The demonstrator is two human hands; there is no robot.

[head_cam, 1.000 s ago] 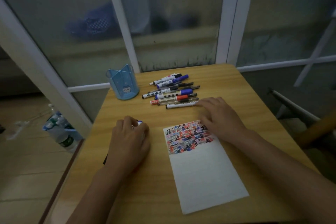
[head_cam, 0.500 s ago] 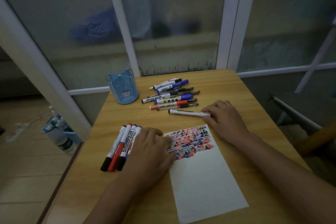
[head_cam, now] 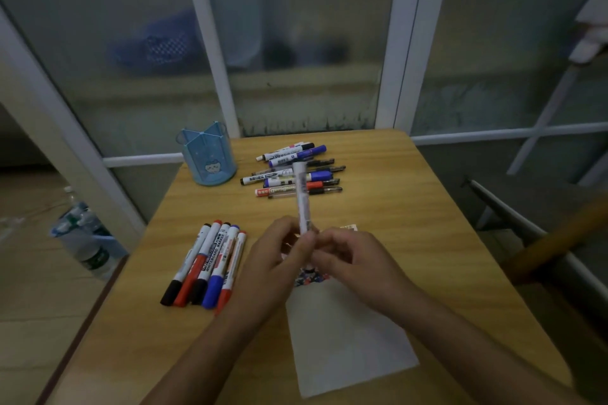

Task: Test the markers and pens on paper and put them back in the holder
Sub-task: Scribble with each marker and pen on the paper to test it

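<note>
While both hands meet over the top of the paper (head_cam: 345, 332), they hold one white pen (head_cam: 302, 204) between them, and it points up and away. The left hand (head_cam: 273, 266) has its fingers curled round the low part of the pen. The right hand (head_cam: 355, 263) is curled too, and its grip pinches the same low end, right beside the left fingers. I cannot tell if the cap is on or off, since the fingers hide that end. The paper lies flat on the wooden table (head_cam: 411, 207), and a patch of red, blue and black scribbles (head_cam: 311, 277) peeks out under the hands. Five markers (head_cam: 210, 265) lie side by side to the left of the paper, touching each other, with black, red and blue caps toward the person. More markers and pens (head_cam: 296, 169) lie in a loose pile at the far side of the table. The blue holder (head_cam: 208, 158) stands upright just left of that pile, near the table's far left corner. Down on the floor to the left stand some water bottles (head_cam: 87, 240).
</note>
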